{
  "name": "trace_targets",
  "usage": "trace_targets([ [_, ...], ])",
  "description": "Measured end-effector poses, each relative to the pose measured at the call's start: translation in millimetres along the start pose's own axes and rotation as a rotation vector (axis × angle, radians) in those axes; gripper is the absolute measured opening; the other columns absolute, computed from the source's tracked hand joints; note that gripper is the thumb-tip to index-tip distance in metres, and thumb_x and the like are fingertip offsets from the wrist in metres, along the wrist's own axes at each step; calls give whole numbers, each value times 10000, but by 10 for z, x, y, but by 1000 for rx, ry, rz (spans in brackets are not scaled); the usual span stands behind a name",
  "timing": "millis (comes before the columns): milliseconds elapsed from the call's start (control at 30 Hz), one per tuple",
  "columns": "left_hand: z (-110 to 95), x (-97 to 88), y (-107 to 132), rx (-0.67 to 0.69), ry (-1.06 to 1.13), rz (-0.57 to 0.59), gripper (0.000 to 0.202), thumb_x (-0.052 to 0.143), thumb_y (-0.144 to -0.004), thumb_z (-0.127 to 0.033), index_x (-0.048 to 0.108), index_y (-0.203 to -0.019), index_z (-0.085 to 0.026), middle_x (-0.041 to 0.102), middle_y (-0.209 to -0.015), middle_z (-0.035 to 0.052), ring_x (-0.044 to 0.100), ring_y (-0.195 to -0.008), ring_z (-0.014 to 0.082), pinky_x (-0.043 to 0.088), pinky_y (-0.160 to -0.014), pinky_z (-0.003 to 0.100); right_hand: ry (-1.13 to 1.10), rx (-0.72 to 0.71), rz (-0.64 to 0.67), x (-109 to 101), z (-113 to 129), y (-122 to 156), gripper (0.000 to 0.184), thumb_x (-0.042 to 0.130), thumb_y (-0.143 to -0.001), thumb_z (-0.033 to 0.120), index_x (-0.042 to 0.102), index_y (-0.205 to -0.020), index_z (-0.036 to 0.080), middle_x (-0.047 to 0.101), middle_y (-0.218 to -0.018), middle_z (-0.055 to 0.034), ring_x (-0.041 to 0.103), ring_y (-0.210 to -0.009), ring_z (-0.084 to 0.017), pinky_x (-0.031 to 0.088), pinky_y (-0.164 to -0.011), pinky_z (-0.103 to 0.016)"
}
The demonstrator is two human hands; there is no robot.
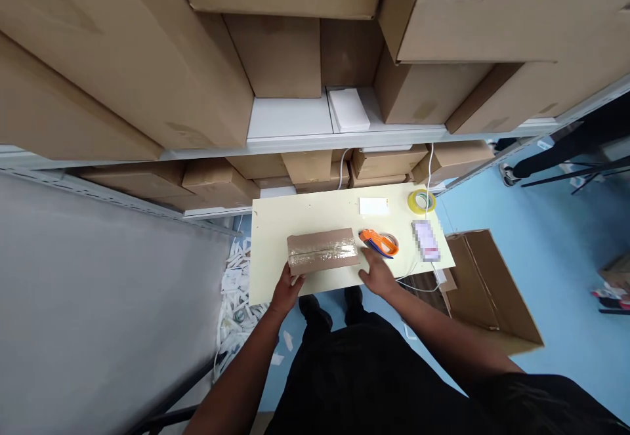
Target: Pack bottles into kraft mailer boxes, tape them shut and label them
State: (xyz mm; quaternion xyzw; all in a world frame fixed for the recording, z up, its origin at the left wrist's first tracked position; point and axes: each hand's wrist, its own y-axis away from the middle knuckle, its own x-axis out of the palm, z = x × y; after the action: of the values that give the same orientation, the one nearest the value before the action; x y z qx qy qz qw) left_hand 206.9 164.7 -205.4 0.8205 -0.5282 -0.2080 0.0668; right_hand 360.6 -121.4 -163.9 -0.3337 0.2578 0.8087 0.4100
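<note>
A small brown cardboard box [322,261] lies on the pale yellow table [275,215], with shiny clear tape along its top. My left hand [287,290] grips its near left corner, fingers on the left end and thumb at the front side. Off the box's right end is my right hand [378,275], thumb and forefinger apart and nothing visible between them. Just beyond that hand sits an orange tape dispenser [381,243] with a blue part along its lower edge. A white card [374,206] rests farther back on the table.
At the table's right side are a roll of yellow tape [421,201] and a phone [426,240] with a white cable. An open cardboard carton [487,290] stands on the floor to the right. Shelves of boxes [275,48] rise behind; paper scraps [239,284] litter the left floor.
</note>
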Motion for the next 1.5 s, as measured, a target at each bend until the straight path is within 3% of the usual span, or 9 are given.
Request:
trace_targets([
  [133,-154,-21,22,35,13,-16,677,585,-900,-558,442,-1479,-237,609,-1352,126,625,-1250,247,509,-1066,437,-318,104,41,131,170,39,499,557,-884,296,541,-1379,236,670,-1255,-92,623,-1122,-264,498,-1001,-437],
  [367,-424,-55,54,53,-202,-169,602,516,-964,-530,507,-1475,-210,552,-1193,116,629,-1085,258,541,-981,460,-236,99,17,-120,341,-388,282,513,-952,446,662,-987,209,674,-920,-64,622,-842,-237,497,-756,-349],
  [467,-435,-40,-40,19,-248,-182,577,506,-968,-501,535,-1448,-182,567,-1137,116,638,-1004,250,548,-949,462,-206,93,26,-205,264,-466,305,470,-970,421,698,-1017,225,709,-984,-67,643,-925,-248,494,-823,-357],
  [600,-384,-43,-111,-3,-208,-197,569,538,-960,-454,514,-1455,-173,579,-1229,143,664,-986,229,569,-899,428,234,197,-151,-265,21,-363,367,581,-931,451,660,-1160,175,676,-1177,-167,557,-1172,-336,408,-993,-444],
  [733,-403,-83,-78,-33,-152,-216,530,566,-949,-413,522,-1427,-188,601,-1295,149,671,-1074,239,576,-907,421,476,323,-57,-235,-172,-310,374,636,-913,423,611,-1153,138,676,-1137,-197,554,-1152,-350,375,-984,-453],
  [933,-800,-166,116,134,-277,-282,389,576,-935,-405,627,-1265,-206,608,-1268,121,617,-1179,272,564,-964,441,468,366,-32,-253,-326,-380,315,603,-936,420,664,-1058,137,700,-1054,-202,580,-1141,-357,364,-960,-463],
  [1167,-1619,191,172,323,-344,14,273,511,-992,-408,718,-1022,-232,677,-1046,77,650,-992,230,550,-917,388,71,203,-101,-575,-278,-128,323,582,-906,507,669,-887,196,661,-816,-78,627,-859,-264,445,-831,-368],
  [1300,-2053,612,0,178,-184,239,390,534,-975,-483,708,-1207,-223,695,-1190,89,666,-1028,232,552,-872,358,-239,84,-91,-729,-79,171,241,600,-862,448,606,-782,222,603,-777,-35,598,-771,-225,449,-717,-324],
  [1500,-2258,994,-101,-70,6,462,374,640,-870,-539,733,-878,-176,687,-770,41,605,-661,159,489,-622,290,-365,82,-69,-880,45,338,168,628,-779,395,605,-769,229,600,-773,-27,582,-764,-220,438,-700,-325],
])
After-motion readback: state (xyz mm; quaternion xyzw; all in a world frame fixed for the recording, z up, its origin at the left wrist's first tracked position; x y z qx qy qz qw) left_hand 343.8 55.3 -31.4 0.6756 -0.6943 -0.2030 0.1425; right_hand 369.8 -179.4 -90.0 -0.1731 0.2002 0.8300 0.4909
